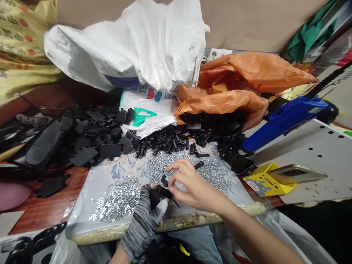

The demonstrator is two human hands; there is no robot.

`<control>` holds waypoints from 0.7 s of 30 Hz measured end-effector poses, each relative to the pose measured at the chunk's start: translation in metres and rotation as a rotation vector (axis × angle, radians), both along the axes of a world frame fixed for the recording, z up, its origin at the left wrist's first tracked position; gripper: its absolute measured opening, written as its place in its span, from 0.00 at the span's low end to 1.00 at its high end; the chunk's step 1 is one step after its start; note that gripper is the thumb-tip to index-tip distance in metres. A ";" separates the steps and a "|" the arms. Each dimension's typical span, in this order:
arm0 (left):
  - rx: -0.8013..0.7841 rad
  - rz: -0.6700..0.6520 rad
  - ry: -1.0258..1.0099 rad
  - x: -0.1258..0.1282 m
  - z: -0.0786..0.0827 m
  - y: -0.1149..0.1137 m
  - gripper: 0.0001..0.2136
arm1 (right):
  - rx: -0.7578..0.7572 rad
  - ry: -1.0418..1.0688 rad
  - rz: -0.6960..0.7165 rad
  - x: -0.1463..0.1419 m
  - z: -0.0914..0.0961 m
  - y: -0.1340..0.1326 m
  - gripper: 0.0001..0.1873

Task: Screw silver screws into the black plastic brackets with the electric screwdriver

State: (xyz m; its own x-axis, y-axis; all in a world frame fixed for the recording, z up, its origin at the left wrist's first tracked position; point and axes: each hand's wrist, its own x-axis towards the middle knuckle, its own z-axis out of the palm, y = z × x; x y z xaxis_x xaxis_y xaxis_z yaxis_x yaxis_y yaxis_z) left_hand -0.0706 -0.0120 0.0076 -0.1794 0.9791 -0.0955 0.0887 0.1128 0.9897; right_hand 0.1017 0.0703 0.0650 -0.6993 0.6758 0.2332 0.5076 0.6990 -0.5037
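My left hand (147, 212), in a grey knitted glove, is wrapped round a black plastic part (159, 194) near the front of the work surface. Bare, my right hand (183, 181) reaches over the same part, thumb and fingertips pinched together at its upper edge. Whatever small piece sits between those fingertips is too small to make out. Just beyond both hands lies a pile of small silver screws (165, 167). To the left of my gloved hand spreads a heap of small metal nuts or washers (118, 200).
Black plastic parts (107, 135) and short black pieces (165, 139) cover the back. White (137, 44) and orange (233, 80) sacks stand behind. At right are a blue power screwdriver (286, 119) and a yellow holder (264, 181) with a phone (299, 172).
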 end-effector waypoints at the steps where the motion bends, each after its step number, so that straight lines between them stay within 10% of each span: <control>1: 0.036 0.034 0.034 0.003 -0.002 0.001 0.13 | 0.064 -0.039 0.030 -0.005 0.004 -0.006 0.04; 7: 0.078 0.095 0.106 0.012 -0.010 -0.001 0.13 | 0.292 -0.093 -0.025 -0.022 -0.002 -0.022 0.05; 15: 0.131 -0.020 0.052 -0.001 0.004 -0.008 0.13 | -0.353 0.283 0.072 -0.014 -0.004 -0.018 0.12; 21: 0.239 0.174 0.421 -0.040 0.016 -0.002 0.10 | -0.229 0.227 -0.094 -0.012 -0.027 -0.018 0.08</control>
